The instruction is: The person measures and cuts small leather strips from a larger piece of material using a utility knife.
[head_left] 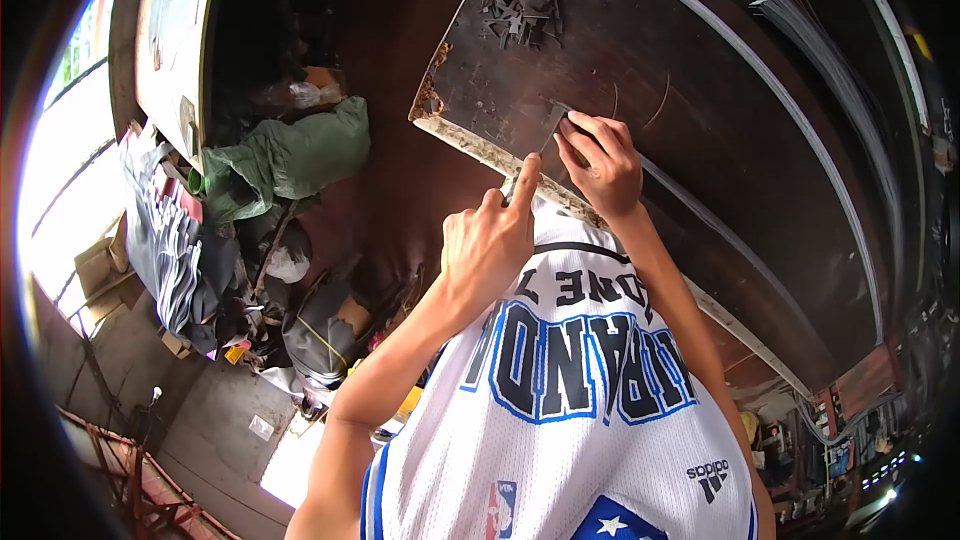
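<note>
Your left hand (487, 245) had its index finger stretched forward and the other fingers curled under; a slim thing (547, 143) ran out past that fingertip, though whether the curled fingers gripped it you could not tell from this angle. Your right hand (603, 165) was bent over just beyond it, thumb and fingertips drawn in and pinching a small dark piece (556, 117) at the bench (610, 55), near its pale, chipped front edge (480, 147). Farther in on the bench, toward the far left corner, you had a loose pile of short dark pieces (522, 6). To the right of your right hand a long grey strip (715, 215) lay along the top, and beyond it curved a narrow strip bundle (775, 90) and a thicker strip bundle (840, 65). Off to your left, well apart from the bench, were a crumpled green bag (290, 160), a heap of grey sheets (180, 260) and a cardboard box (103, 270).
</note>
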A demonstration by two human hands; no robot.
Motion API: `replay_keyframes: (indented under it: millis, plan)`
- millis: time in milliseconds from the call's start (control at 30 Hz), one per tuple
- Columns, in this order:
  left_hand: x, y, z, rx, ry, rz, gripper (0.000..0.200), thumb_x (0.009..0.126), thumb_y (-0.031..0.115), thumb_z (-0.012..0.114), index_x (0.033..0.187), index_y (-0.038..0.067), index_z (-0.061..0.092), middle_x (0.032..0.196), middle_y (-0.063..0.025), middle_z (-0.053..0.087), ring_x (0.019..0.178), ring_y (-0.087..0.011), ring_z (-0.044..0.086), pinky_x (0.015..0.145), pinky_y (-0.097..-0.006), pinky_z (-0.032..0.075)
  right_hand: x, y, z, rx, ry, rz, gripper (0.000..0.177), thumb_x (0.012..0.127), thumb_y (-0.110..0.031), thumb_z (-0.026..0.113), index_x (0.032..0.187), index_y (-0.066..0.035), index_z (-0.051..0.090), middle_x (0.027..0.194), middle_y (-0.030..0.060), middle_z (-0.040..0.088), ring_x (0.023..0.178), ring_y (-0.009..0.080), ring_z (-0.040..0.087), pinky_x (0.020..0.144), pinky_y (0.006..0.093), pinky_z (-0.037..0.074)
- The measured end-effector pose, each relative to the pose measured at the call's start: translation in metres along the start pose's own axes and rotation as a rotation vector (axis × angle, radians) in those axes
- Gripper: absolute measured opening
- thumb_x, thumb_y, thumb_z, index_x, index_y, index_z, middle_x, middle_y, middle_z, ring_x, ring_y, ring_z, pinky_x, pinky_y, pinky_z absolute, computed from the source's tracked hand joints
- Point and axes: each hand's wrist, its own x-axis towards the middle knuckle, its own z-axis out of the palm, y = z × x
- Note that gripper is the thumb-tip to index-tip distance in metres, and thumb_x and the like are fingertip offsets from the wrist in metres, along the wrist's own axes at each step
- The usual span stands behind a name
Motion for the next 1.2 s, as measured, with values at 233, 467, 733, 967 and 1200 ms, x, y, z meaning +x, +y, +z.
replay_keyframes:
  millis: [233,467,733,967,1200]
  plan:
    - [0.004,0.001,-0.022,-0.057,-0.198,-0.031,0.062,0.085,0.012,0.055,0.145,0.013,0.042,0.078,-0.0240,0.065,0.057,-0.0356,0.066,0.049,-0.0453,0.051,-0.003,-0.002,0.002,0.002,-0.013,-0.003,0.020,0.074,-0.008,0.078,0.093,-0.006,0.072,0.104,0.0014,0.067,0.090,0.0197,0.061,0.077,0.0297,0.053]
    - [0.002,0.001,-0.020,0.026,-0.143,0.004,0.061,0.083,0.009,0.063,0.142,0.016,0.047,0.063,-0.0116,0.057,0.045,-0.0267,0.059,0.043,-0.0395,0.048,-0.005,-0.011,0.002,0.029,-0.053,0.053,0.017,0.075,-0.007,0.077,0.092,-0.005,0.073,0.103,0.0015,0.067,0.091,0.0197,0.061,0.077,0.0295,0.053]
    - [0.009,0.001,-0.034,0.035,-0.208,-0.018,0.066,0.081,0.008,0.064,0.143,0.014,0.045,0.064,-0.0109,0.057,0.044,-0.0262,0.058,0.042,-0.0395,0.048,0.000,-0.018,-0.004,0.049,-0.084,0.053,0.015,0.077,-0.006,0.076,0.092,-0.004,0.074,0.104,0.0031,0.067,0.092,0.0199,0.061,0.076,0.0287,0.054]
    - [0.015,0.003,-0.026,-0.010,-0.311,-0.036,0.070,0.083,0.013,0.059,0.149,0.009,0.036,0.077,-0.0212,0.063,0.050,-0.0320,0.062,0.046,-0.0432,0.050,-0.004,-0.018,-0.003,0.045,-0.118,0.030,0.015,0.076,-0.005,0.076,0.091,-0.004,0.073,0.103,0.0034,0.067,0.090,0.0205,0.062,0.077,0.0285,0.053]
    - [-0.009,-0.019,0.030,-0.071,-0.035,0.059,0.072,0.081,0.008,0.064,0.149,0.011,0.037,0.075,-0.0128,0.057,0.047,-0.0253,0.057,0.044,-0.0383,0.049,-0.001,-0.013,-0.003,0.039,-0.095,0.035,0.018,0.075,-0.006,0.076,0.093,-0.005,0.073,0.104,0.0029,0.066,0.090,0.0223,0.061,0.077,0.0311,0.052]
